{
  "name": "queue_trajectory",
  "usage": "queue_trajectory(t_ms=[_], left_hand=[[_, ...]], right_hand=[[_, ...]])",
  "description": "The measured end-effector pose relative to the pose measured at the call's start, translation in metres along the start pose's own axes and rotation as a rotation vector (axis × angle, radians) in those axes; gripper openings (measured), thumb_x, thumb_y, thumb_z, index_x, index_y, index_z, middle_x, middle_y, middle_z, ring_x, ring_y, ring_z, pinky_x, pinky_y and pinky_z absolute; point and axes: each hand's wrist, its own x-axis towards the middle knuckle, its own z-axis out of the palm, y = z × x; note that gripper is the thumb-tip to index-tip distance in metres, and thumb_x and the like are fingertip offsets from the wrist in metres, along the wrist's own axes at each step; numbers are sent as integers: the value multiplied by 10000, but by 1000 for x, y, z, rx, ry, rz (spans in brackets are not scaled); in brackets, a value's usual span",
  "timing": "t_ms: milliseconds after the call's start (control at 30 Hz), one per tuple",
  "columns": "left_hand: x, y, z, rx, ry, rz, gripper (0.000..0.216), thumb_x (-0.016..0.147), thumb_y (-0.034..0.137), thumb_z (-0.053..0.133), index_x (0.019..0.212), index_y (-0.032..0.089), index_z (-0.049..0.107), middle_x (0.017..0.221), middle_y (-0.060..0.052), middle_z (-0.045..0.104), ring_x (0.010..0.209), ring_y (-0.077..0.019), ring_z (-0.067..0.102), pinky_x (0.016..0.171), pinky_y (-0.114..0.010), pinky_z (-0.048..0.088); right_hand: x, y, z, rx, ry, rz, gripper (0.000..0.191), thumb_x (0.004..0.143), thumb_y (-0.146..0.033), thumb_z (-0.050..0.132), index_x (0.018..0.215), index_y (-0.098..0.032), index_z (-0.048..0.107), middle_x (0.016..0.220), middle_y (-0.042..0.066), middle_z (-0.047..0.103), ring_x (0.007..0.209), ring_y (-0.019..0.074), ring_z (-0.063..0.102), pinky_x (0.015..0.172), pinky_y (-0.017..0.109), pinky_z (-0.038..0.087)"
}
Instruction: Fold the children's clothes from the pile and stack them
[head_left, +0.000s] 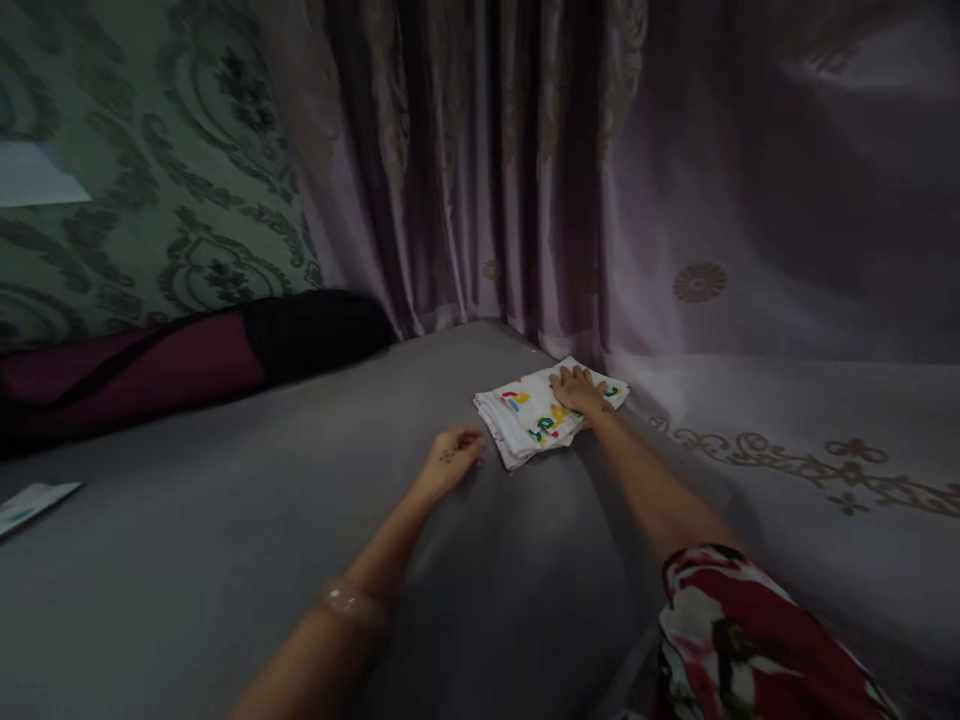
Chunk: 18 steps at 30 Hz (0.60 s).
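A small stack of folded white cloths (504, 432) lies on the grey bed surface, close to the curtain. The top cloth (534, 398) carries a colourful print in yellow, green, red and blue. My right hand (576, 390) rests flat on the right part of the stack, its fingers spread over the fabric. Just left of the stack, my left hand (452, 458) hovers near the bed with loosely bent fingers and nothing visible in them. A small gap separates it from the cloth edge.
A long black and maroon bag (187, 352) lies along the patterned green wall (217, 220). Purple curtains (480, 180) hang behind the stack and down the right side. At the far left sits a flat pale item (36, 503) on the grey bed cover (225, 560).
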Motion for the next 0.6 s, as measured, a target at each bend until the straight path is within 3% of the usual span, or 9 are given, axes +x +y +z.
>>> queue_trajectory(t_ms=[200, 333, 467, 600], left_hand=[[-73, -52, -140, 406, 159, -6, 382, 763, 452, 513, 978, 167, 645, 793, -58, 691, 745, -203, 659, 717, -317, 520], [-125, -69, -217, 690, 348, -77, 418, 772, 512, 450, 984, 210, 646, 919, -69, 704, 879, -249, 659, 812, -358, 510], [-171, -83, -260, 1022, 504, -127, 445, 812, 477, 357, 989, 208, 664, 1085, -121, 658, 984, -295, 623, 870, -415, 483], [-195, -91, -264, 1240, 590, -211, 512, 892, 471, 278, 1204, 217, 594, 1263, -126, 572, 1122, -320, 541, 924, -471, 436]], right_hand=[[-37, -30, 10, -58, 104, -363, 590, 971, -470, 145, 1469, -202, 310, 1563, 108, 204, 1439, 273, 108, 1124, 567, 99], [-47, -40, 24, -118, 98, -445, 561, 975, -466, 171, 1460, -242, 340, 1555, 83, 240, 1429, 288, 147, 1117, 569, 109], [-45, -41, 32, -195, 115, -420, 533, 972, -417, 208, 1450, -240, 364, 1529, 75, 308, 1410, 297, 197, 1105, 591, 117], [-42, -39, 32, -223, 92, -379, 530, 964, -399, 222, 1449, -245, 370, 1536, 71, 295, 1406, 293, 213, 1100, 602, 126]])
